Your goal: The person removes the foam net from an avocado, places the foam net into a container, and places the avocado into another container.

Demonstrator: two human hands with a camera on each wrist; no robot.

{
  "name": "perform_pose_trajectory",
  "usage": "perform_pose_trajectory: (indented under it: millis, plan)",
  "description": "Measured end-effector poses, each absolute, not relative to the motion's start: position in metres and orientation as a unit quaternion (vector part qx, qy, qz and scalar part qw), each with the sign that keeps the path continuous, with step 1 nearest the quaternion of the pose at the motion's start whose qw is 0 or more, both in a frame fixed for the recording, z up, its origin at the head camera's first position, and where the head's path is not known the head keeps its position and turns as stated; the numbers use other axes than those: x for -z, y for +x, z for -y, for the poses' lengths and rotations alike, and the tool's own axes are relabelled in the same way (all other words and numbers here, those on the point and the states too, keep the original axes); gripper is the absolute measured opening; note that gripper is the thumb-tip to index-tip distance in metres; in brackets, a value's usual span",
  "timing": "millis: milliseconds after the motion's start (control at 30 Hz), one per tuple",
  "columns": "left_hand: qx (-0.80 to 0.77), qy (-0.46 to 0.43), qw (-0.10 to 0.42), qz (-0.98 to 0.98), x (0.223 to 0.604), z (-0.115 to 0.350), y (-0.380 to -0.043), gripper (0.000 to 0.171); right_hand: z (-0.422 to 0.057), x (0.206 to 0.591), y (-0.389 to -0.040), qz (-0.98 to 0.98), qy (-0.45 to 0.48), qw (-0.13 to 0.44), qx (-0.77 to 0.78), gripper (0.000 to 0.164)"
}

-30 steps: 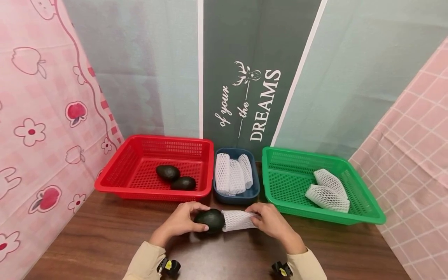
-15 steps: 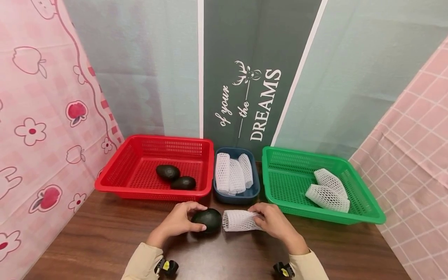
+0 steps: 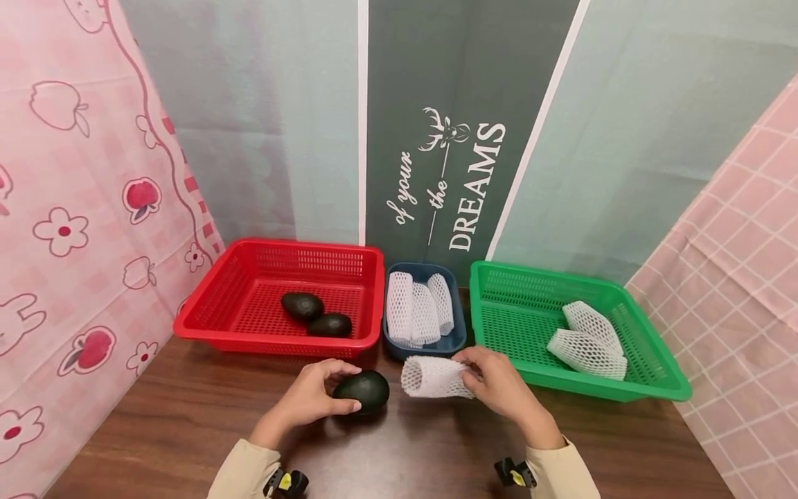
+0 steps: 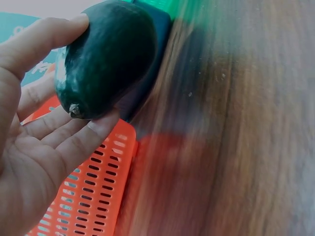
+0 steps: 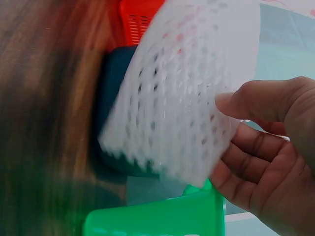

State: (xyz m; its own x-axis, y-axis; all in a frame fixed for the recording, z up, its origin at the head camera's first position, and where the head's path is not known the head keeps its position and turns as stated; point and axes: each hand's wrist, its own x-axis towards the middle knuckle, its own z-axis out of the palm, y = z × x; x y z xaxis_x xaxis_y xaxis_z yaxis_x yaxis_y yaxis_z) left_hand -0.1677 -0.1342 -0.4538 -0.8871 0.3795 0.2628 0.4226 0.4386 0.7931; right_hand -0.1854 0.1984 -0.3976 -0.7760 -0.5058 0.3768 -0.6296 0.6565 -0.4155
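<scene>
In the head view my left hand (image 3: 312, 395) grips a dark green avocado (image 3: 368, 392) between thumb and fingers above the table's front middle. The left wrist view shows the stem end of this avocado (image 4: 110, 59) pointing toward the palm. My right hand (image 3: 499, 384) pinches a white foam net sleeve (image 3: 439, 378) by its right end. The sleeve's round mouth faces the avocado, and a small gap parts the two. In the right wrist view the thumb presses on the netting (image 5: 182, 98), which hangs loose and looks hollow.
A red basket (image 3: 218, 339) at the left holds two avocados (image 3: 302, 306). Behind the hands, a small blue bin (image 3: 461, 333) contains several foam net sleeves (image 3: 400, 305). Two net-covered items (image 3: 586, 353) lie in the green basket (image 3: 499, 277) at the right. Brown wooden tabletop (image 3: 399, 457) lies in front.
One second ago the avocado's end touched the sleeve's mouth; now they are apart. The left hand has moved left with the avocado, and the right hand has lifted the sleeve slightly up and right.
</scene>
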Motion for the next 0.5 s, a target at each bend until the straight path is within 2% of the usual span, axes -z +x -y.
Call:
perform_pose_trajectory:
  millis: [233, 500]
  plan:
    - [0.479, -0.231, 0.033, 0.846, 0.453, 0.143, -0.165, 0.044, -0.199, 0.386, -0.199, 0.905, 0.281, 0.093, -0.305, 0.019]
    - [0.468, -0.231, 0.048, 0.851, 0.450, 0.153, -0.163, 0.044, -0.202, 0.377, -0.219, 0.904, 0.261, 0.106, -0.322, 0.017]
